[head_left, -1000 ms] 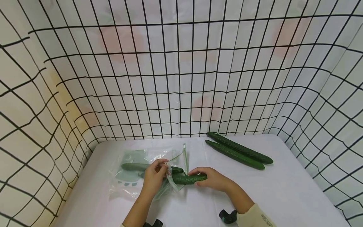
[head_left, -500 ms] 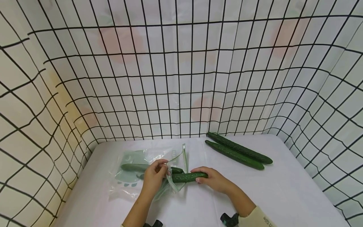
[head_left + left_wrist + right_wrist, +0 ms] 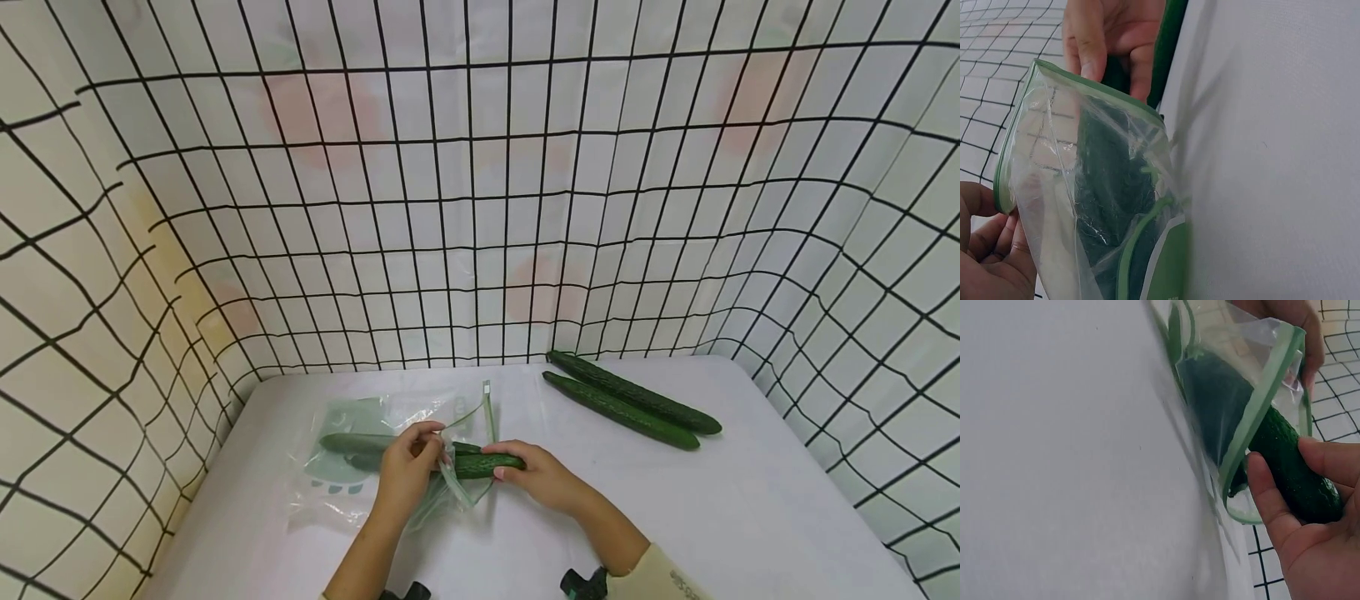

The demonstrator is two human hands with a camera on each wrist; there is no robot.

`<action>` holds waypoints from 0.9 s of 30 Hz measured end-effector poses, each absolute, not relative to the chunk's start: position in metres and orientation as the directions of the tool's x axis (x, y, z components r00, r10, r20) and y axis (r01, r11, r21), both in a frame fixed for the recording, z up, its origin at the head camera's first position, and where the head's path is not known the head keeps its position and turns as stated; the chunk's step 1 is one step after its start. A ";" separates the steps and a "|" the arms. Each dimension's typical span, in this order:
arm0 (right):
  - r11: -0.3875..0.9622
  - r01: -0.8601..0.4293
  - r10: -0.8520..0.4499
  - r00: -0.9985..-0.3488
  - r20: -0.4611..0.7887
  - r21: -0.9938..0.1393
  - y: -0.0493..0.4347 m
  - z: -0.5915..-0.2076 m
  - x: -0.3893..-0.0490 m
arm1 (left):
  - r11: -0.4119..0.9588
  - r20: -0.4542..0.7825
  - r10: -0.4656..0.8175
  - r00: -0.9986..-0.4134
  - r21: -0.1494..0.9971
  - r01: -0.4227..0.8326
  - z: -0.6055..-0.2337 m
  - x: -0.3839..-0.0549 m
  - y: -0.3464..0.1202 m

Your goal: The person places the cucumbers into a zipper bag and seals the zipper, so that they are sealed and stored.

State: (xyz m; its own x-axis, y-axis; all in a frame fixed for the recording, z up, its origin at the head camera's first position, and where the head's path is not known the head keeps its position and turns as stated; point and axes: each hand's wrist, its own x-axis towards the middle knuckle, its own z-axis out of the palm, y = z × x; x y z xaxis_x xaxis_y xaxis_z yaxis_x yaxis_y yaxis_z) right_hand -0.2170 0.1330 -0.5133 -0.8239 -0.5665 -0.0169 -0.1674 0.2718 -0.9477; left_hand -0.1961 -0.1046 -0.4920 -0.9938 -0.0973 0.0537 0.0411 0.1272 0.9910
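A clear zip bag (image 3: 337, 492) with a green rim and a green print lies on the white table, its mouth facing right. My left hand (image 3: 408, 467) pinches the bag's rim, seen also at the lower left of the left wrist view. My right hand (image 3: 543, 475) grips the end of a dark green cucumber (image 3: 1294, 469) between thumb and fingers. Most of that cucumber is inside the bag; its near end sticks out of the mouth. Another cucumber (image 3: 356, 443) lies in the bag behind it, partly hidden by my left hand.
Two more cucumbers (image 3: 622, 408) lie side by side at the back right of the table (image 3: 750, 517). A black wire grid (image 3: 510, 221) with white cloth behind it encloses the back and both sides.
My right hand has moved left, sliding the cucumber deeper into the bag. My left hand keeps its place on the rim.
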 end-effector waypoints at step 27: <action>0.173 -0.112 -0.525 -0.851 0.004 -0.978 0.122 -0.527 -0.216 | 0.117 0.076 -0.090 -0.993 0.991 0.066 -0.494 -0.196 -0.103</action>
State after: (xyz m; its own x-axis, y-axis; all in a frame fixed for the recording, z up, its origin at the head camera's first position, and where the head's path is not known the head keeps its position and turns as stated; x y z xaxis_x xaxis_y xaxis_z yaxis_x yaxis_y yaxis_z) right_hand -0.2164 0.1225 -0.5275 -0.8511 -0.5250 0.0044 -0.1119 0.1733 -0.9785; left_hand -0.1964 -0.1031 -0.4936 -0.9930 -0.0903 0.0765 0.0657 0.1167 0.9910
